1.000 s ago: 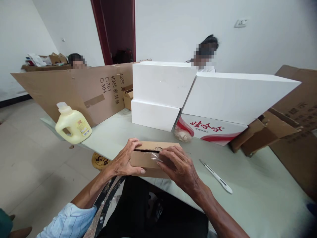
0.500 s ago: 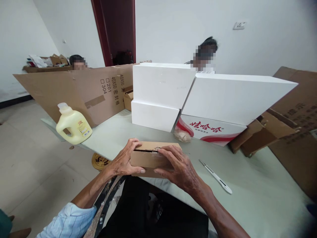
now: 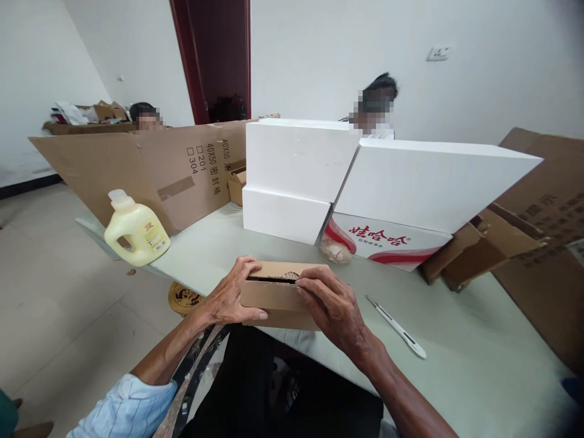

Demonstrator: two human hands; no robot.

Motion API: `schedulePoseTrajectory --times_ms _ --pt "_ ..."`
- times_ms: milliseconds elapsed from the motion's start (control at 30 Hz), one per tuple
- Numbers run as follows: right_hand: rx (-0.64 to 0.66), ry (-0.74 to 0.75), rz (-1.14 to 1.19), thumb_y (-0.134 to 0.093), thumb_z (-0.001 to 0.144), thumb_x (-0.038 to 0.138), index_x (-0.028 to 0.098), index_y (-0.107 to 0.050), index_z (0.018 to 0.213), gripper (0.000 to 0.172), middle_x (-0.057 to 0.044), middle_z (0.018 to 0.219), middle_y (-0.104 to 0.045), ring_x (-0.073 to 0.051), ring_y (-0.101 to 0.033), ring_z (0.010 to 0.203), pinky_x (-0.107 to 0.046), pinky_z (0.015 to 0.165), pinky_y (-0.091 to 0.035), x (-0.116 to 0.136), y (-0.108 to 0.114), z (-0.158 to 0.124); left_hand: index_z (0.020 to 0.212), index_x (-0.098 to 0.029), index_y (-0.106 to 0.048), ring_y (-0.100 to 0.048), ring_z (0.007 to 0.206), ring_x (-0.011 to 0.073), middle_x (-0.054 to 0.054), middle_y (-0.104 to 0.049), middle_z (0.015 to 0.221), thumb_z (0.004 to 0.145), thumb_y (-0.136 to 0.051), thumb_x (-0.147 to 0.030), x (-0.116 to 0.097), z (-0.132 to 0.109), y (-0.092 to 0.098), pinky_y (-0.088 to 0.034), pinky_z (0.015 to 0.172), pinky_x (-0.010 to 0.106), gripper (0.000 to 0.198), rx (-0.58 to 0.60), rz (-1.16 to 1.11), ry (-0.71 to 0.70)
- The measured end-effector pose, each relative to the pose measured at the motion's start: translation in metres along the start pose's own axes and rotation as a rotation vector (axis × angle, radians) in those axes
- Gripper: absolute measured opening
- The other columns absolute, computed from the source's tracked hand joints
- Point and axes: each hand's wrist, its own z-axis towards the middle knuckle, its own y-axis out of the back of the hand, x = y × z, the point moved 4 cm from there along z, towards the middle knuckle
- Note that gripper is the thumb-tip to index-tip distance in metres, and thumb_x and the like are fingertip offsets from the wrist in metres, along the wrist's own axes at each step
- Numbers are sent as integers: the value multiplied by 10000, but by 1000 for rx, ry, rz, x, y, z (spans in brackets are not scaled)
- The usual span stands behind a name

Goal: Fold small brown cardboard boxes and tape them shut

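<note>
A small brown cardboard box [image 3: 274, 295] rests on the near edge of the pale table [image 3: 456, 347]. Its top flap stands slightly ajar, showing a dark slit. My left hand [image 3: 230, 295] wraps the box's left end, thumb along the front face and fingers curled over the top. My right hand [image 3: 331, 304] presses on the box's right part, fingers bent over the top front edge. A white utility knife [image 3: 396, 326] lies on the table just right of my right hand.
White foam boxes [image 3: 319, 170] and a red-and-white printed carton [image 3: 387, 240] stand behind. A large cardboard sheet [image 3: 150, 167] leans at left, with a yellow detergent jug [image 3: 137, 230] before it. More cardboard [image 3: 533, 243] lies at right. Two people sit beyond the boxes.
My right hand has slid up the box's front face to the top edge, pressing down the clear tape seen earlier. My left hand and the box have stayed put.
</note>
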Motion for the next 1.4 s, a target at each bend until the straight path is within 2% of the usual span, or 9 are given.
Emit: schedulePoseTrajectory --times_ms 200,300,367,433,500,667,967,1167,1400 --pt "63 -23 68 -569 1081 213 212 -633 1155 98 -85 1025 -688 -225 -655 936 -359 827 -545 -1 4 1 1498 -274 -370 -445 1442 407 169 -348 1550 747 -877 -583 1 0 0 -461 1159 614 957 -2 -4 -7" --pt "116 -43 96 -660 1051 434 218 -610 1227 283 -105 1076 -705 -266 -677 998 -391 854 -568 -4 7 0 1497 -278 -369 -441 1443 401 166 -347 1547 752 -872 -577 1 0 0 -467 1156 609 947 -3 -9 -24" --pt "148 -77 81 -720 1007 476 224 -589 1303 411 -104 1089 -715 -281 -687 1020 -411 877 -584 -9 6 -2 1494 -278 -375 -449 1436 398 164 -352 1544 748 -872 -567 1 0 0 -468 1155 609 942 -7 -15 -22" --pt "182 -103 30 -744 991 408 227 -549 1407 495 -109 1123 -721 -291 -691 1054 -438 905 -594 -14 3 -4 1489 -273 -386 -457 1431 399 163 -356 1545 740 -875 -563 0 1 0 -472 1150 610 940 -11 -14 -6" --pt "201 -110 -28 -708 1006 317 227 -538 1444 478 -121 1167 -718 -294 -692 1076 -448 905 -598 -19 -1 -6 1486 -267 -394 -462 1429 402 164 -359 1544 729 -881 -564 0 0 0 -478 1145 609 948 -16 -14 3" --pt "112 -31 -39 -575 1068 178 219 -666 1169 142 -86 1044 -715 -224 -690 932 -365 817 -572 -18 -6 -2 1489 -272 -386 -452 1441 401 161 -362 1544 724 -896 -538 -1 0 0 -469 1161 609 957 -11 -9 1" --pt "7 -31 4 -583 1065 149 214 -699 1115 142 -73 1005 -715 -198 -680 894 -350 809 -553 -12 -4 1 1525 -260 -374 -426 1472 418 182 -345 1577 751 -854 -649 0 0 1 -435 1188 631 990 7 -22 -22" --pt "-20 -4 45 -568 1057 150 224 -714 1104 170 -66 958 -714 -203 -678 860 -353 791 -555 -8 -5 1 1543 -260 -436 -360 1545 397 171 -362 1623 978 -634 -563 -6 -4 5 -392 1229 599 671 -1 -101 0" --pt "-63 72 -25 -583 1017 60 221 -664 1127 211 -64 953 -729 -200 -630 815 -353 735 -516 5 -9 -11 1449 -274 -547 -416 1529 353 142 -404 1630 1009 -621 -484 -5 -4 3 -377 1254 572 493 -90 -155 19"
